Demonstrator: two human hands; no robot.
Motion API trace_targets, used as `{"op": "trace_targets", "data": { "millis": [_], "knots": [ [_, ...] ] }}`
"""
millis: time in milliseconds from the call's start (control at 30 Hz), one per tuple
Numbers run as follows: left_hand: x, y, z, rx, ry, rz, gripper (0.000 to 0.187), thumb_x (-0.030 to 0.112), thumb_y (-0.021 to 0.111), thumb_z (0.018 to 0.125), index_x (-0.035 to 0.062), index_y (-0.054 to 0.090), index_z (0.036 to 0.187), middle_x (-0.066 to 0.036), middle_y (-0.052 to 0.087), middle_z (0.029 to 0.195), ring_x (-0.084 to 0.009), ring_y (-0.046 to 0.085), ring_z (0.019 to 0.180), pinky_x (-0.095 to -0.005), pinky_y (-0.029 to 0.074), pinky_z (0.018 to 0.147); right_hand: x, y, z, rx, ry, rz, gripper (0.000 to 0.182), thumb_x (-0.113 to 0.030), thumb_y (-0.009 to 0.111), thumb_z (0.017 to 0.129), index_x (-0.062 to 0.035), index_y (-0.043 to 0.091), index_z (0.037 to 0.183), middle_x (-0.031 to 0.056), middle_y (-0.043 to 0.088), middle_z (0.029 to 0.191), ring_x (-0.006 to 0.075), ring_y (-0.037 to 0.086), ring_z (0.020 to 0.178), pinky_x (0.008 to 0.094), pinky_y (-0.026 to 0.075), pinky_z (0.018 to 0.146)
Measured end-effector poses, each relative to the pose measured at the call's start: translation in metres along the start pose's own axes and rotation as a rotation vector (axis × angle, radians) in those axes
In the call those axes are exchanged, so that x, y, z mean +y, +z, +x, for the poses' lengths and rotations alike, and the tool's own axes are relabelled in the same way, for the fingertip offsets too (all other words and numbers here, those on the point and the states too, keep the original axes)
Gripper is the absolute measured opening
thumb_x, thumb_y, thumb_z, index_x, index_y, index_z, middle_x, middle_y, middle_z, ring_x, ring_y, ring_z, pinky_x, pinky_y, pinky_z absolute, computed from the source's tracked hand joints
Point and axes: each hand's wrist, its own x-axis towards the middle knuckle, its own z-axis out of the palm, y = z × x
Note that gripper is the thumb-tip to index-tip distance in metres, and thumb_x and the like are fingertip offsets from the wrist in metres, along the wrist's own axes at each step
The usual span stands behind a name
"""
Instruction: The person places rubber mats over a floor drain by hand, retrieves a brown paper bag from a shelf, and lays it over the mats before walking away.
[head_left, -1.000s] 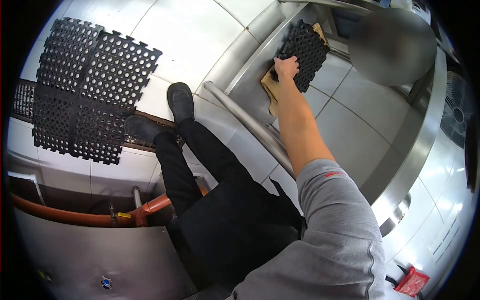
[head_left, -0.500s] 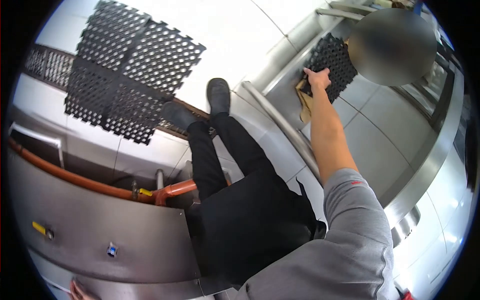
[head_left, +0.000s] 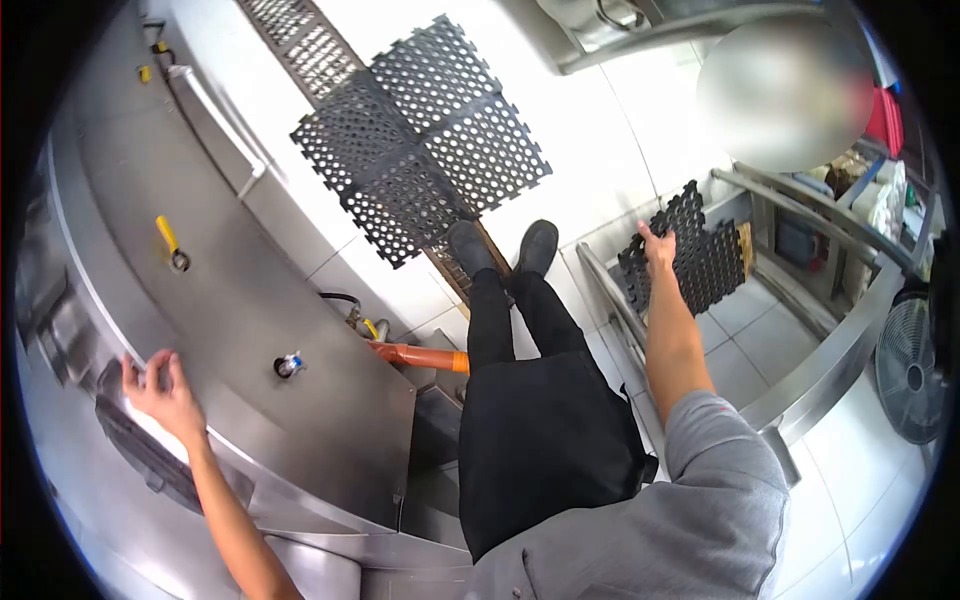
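My right hand [head_left: 658, 250] is closed on the near edge of a black perforated rubber floor mat [head_left: 708, 268], which stands tilted in a steel frame on the right. A strip of brown cardboard [head_left: 745, 247] shows at the mat's far side. Off to the left, my left hand [head_left: 165, 398] is raised by the edge of the steel counter, fingers apart and nothing in them. More black perforated mats [head_left: 420, 135] lie joined on the white floor ahead of my shoes.
A steel counter front [head_left: 230, 310] with a yellow-handled valve [head_left: 168, 235] runs along the left. An orange pipe [head_left: 415, 357] juts out near my legs. A drain grate [head_left: 300, 45] crosses the floor. On the right are a steel frame rail [head_left: 820, 390] and a fan [head_left: 912, 370].
My view has turned, and the mat in my right hand has lifted and tilted up. My left hand, mostly out of frame before, now shows with its fingers spread.
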Motion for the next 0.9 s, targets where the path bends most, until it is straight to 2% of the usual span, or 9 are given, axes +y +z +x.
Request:
{"op": "trace_targets", "data": {
  "millis": [167,233,300,367,433,467,600,700,900],
  "knots": [
    [0.017,-0.005,0.001,0.017,-0.091,-0.078,0.009,0.019,0.069,0.075,0.0182,0.070,0.084,-0.012,0.042,0.133,-0.0317,0.040,0.114,-0.0409,0.031,0.096,-0.018,0.016,-0.019,-0.194,-0.118,0.191,0.098,-0.030,0.083,0.061,0.0044,0.031,0.137,0.0226,0.048,0.128,0.0305,0.048,0.118,0.0350,0.038,0.099],
    [0.023,-0.007,0.000,-0.008,-0.160,-0.070,0.010,0.018,0.068,0.075,0.0177,0.070,0.084,-0.012,0.040,0.134,-0.0326,0.038,0.116,-0.0415,0.030,0.098,-0.035,0.013,-0.035,-0.204,-0.183,0.199,0.089,-0.024,0.080,0.069,0.0051,0.029,0.136,0.0218,0.053,0.121,0.0272,0.054,0.106,0.0352,0.044,0.090],
    [0.024,-0.007,0.000,0.005,-0.168,-0.064,0.010,0.018,0.067,0.075,0.0181,0.070,0.084,-0.013,0.040,0.135,-0.0324,0.037,0.117,-0.0420,0.029,0.099,-0.065,0.001,-0.057,-0.437,-0.129,0.213,0.088,-0.022,0.080,0.069,0.0030,0.030,0.136,0.0224,0.054,0.117,0.0280,0.056,0.101,0.0371,0.045,0.088],
    [0.027,0.000,-0.001,-0.010,-0.171,-0.064,0.010,0.018,0.067,0.075,0.0186,0.071,0.085,-0.013,0.039,0.135,-0.0323,0.037,0.118,-0.0425,0.029,0.099,-0.076,0.000,-0.063,-0.753,-0.157,0.240,0.084,-0.020,0.079,0.071,-0.0039,0.032,0.139,0.0079,0.060,0.093,0.0167,0.057,0.080,0.0292,0.046,0.070],
    [0.030,0.003,-0.004,-0.039,-0.166,-0.071,0.010,0.018,0.067,0.075,0.0184,0.070,0.085,-0.011,0.039,0.136,-0.0319,0.037,0.118,-0.0418,0.027,0.100,-0.089,-0.017,-0.072,-0.988,-0.133,0.188,0.078,-0.016,0.077,0.073,-0.0046,0.034,0.138,-0.0002,0.056,0.080,0.0098,0.052,0.072,0.0228,0.042,0.065],
    [0.036,0.003,-0.003,-0.054,-0.177,-0.058,0.011,0.018,0.067,0.075,0.0181,0.070,0.085,-0.011,0.038,0.137,-0.0313,0.037,0.119,-0.0414,0.027,0.100,-0.088,-0.017,-0.068,-1.122,-0.085,0.270,0.075,-0.010,0.074,0.076,-0.0034,0.032,0.139,-0.0019,0.058,0.077,0.0057,0.049,0.071,0.0207,0.041,0.070],
    [0.040,0.009,-0.004,-0.080,-0.192,-0.103,0.010,0.017,0.066,0.073,0.0179,0.070,0.082,-0.010,0.038,0.138,-0.0324,0.037,0.118,-0.0431,0.028,0.099,-0.102,0.001,-0.088,-1.403,-0.019,0.525,0.061,-0.002,0.063,0.081,-0.0026,0.036,0.136,0.0059,0.060,0.103,0.0146,0.056,0.098,0.0273,0.043,0.089],
    [0.043,0.009,-0.004,-0.093,-0.202,-0.084,0.010,0.017,0.066,0.073,0.0180,0.070,0.082,-0.010,0.038,0.138,-0.0323,0.038,0.118,-0.0434,0.028,0.099,-0.123,0.012,-0.113,-1.498,-0.050,0.598,0.061,-0.003,0.064,0.082,-0.0021,0.036,0.136,0.0093,0.059,0.113,0.0173,0.056,0.102,0.0293,0.043,0.090],
    [0.038,0.013,-0.006,-0.090,-0.190,-0.073,0.010,0.019,0.067,0.073,0.0186,0.070,0.083,-0.012,0.038,0.137,-0.0332,0.037,0.117,-0.0445,0.028,0.099,-0.140,0.019,-0.123,-1.400,-0.067,0.619,0.074,-0.003,0.066,0.080,-0.0056,0.026,0.142,0.0049,0.057,0.092,0.0128,0.055,0.091,0.0260,0.045,0.082]
  ]
}}
